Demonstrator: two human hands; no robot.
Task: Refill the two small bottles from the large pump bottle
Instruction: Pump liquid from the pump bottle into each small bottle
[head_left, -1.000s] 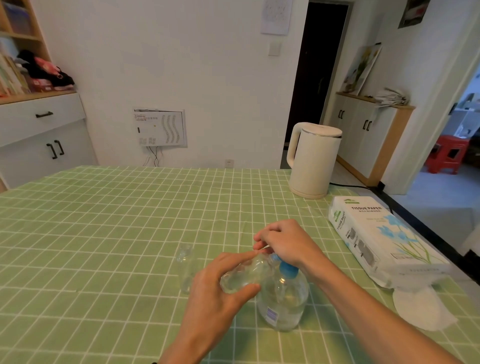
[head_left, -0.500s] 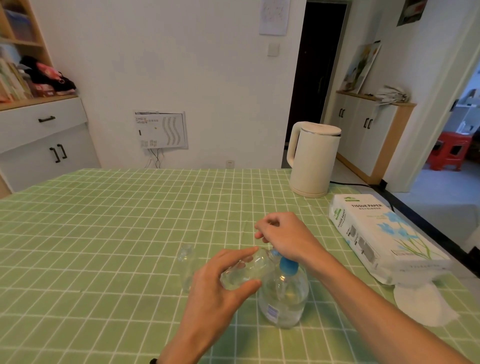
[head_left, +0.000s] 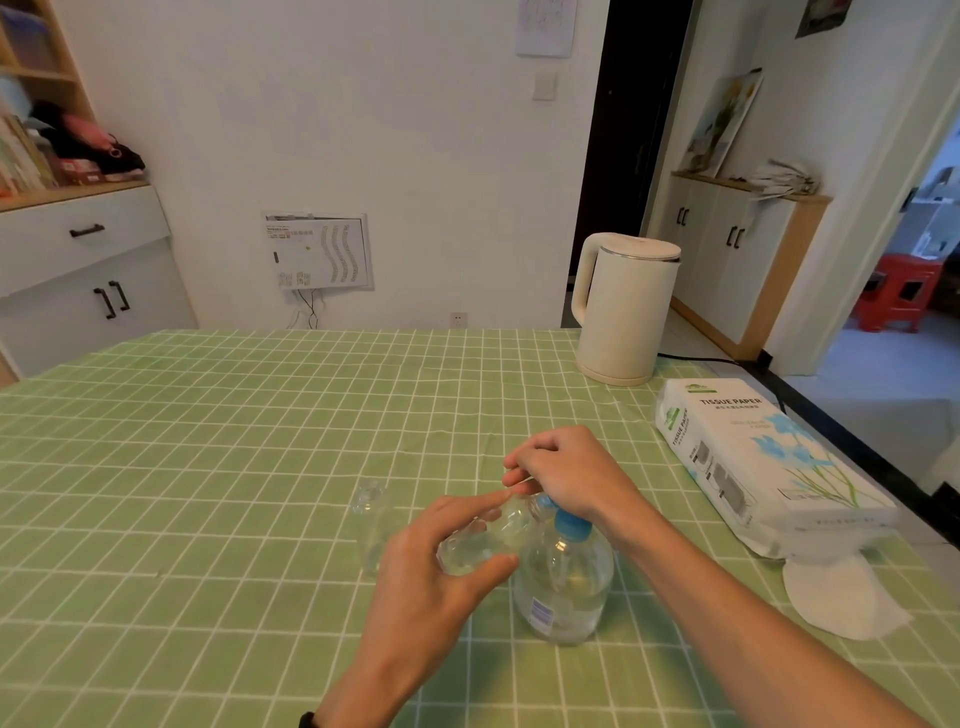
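Work surface: table (head_left: 218, 467) covered with a smooth green cloth printed in a white rectangular grid.

Large pump bottle (head_left: 563, 592): clear plastic, round-shouldered cylinder, standing upright on the cloth near the front edge. It has a blue collar (head_left: 571, 526) at the neck and a small printed label low on the wall. It holds clear liquid through most of the body.

Right hand (head_left: 569, 478): positioned on top of the pump head, fingers curled down and bunched over it. The pump head itself is hidden.

Tilted small bottle (head_left: 485, 535): clear, ribbed plastic, held nearly on its side, mouth end raised against the pump outlet. The fill level cannot be read.

Left hand (head_left: 431, 577): pinches the tilted small bottle around its body, thumb beneath, fingers over the top.

Upright small bottle (head_left: 371, 525): clear, narrow, open at the top, standing on the cloth just left of the left hand. Its contents cannot be determined.

Other items: a matte cream kettle (head_left: 623, 306) at the far right of the table; a plastic-wrapped tissue pack (head_left: 763, 462) near the right edge; a white tissue sheet (head_left: 841, 597) lying flat in front of the pack.
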